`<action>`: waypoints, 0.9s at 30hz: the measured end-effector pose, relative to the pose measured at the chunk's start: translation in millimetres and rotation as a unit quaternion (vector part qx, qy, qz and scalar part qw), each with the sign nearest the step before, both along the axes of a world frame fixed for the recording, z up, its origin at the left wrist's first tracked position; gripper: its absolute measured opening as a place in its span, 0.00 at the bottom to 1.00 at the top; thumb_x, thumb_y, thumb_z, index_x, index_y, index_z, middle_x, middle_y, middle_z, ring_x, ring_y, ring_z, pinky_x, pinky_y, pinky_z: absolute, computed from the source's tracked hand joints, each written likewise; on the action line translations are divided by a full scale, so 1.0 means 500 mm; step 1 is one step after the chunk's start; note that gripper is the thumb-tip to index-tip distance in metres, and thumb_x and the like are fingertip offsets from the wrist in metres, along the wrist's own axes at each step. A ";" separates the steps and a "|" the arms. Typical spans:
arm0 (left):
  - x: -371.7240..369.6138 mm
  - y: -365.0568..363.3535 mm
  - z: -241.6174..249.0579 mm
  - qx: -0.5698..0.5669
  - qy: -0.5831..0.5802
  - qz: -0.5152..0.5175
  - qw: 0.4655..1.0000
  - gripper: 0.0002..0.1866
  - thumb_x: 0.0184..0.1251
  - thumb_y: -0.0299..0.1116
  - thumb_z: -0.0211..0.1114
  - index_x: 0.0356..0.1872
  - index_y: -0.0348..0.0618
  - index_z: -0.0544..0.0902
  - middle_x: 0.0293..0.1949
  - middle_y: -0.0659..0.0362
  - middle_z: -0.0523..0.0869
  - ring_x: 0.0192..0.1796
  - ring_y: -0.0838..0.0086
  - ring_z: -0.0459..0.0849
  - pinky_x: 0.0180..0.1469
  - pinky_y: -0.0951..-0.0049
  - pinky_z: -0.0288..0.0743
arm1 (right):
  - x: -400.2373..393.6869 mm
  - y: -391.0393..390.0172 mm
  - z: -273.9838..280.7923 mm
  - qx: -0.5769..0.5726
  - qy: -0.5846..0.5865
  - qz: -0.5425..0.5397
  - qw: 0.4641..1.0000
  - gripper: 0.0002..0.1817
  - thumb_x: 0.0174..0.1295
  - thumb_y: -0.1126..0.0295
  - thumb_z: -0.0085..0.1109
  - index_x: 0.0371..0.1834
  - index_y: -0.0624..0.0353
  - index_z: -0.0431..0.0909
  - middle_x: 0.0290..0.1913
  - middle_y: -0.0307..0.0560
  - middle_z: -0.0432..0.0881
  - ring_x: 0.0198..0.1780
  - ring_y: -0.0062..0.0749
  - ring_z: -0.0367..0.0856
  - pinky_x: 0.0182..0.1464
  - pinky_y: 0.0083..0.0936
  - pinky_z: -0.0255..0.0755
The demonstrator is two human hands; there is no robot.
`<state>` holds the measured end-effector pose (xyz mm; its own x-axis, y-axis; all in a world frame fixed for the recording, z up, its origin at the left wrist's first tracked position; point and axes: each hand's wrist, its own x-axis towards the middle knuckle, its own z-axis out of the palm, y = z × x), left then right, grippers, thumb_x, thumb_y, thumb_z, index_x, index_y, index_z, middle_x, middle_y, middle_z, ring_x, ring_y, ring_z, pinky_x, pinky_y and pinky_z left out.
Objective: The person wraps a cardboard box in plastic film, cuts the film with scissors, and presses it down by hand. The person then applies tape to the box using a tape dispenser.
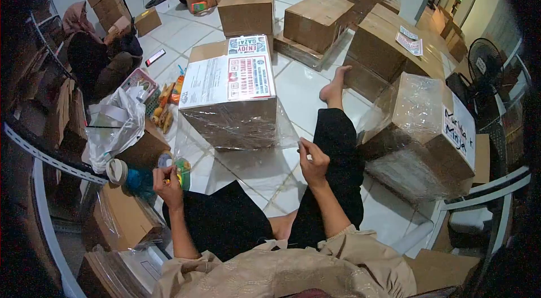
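My left hand (168, 185) is raised above my bent leg with its fingers pinched together; what they hold, if anything, is too small to name. My right hand (313, 161) is pinched at the end of a stretched strip of clear plastic wrap (288, 133), which runs from the box's lower right side. Straight ahead stands a cardboard box (231, 123) wrapped in clear plastic, with printed labels (248, 77) on top. Beside my left hand is a round green and yellow container (183, 169).
Wrapped boxes (417, 134) stand at the right, near a black fan (486, 61). At the left lie a white plastic bag (115, 123), bananas (163, 117) and a phone (155, 58). Two people (101, 53) sit farther back. More boxes (316, 19) stand behind.
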<state>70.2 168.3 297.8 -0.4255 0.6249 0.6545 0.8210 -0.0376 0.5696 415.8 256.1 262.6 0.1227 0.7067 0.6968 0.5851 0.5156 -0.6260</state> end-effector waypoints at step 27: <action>0.400 0.153 -0.249 -0.414 0.130 -0.302 0.849 0.09 0.56 0.35 0.55 0.31 0.41 0.79 0.30 0.46 0.83 0.35 0.52 0.83 0.38 0.54 0.76 | -0.011 -0.021 -0.021 -0.120 0.023 0.050 0.991 0.05 0.51 0.77 0.62 0.25 0.64 0.75 0.23 0.47 0.79 0.25 0.30 0.80 0.28 0.23 0.72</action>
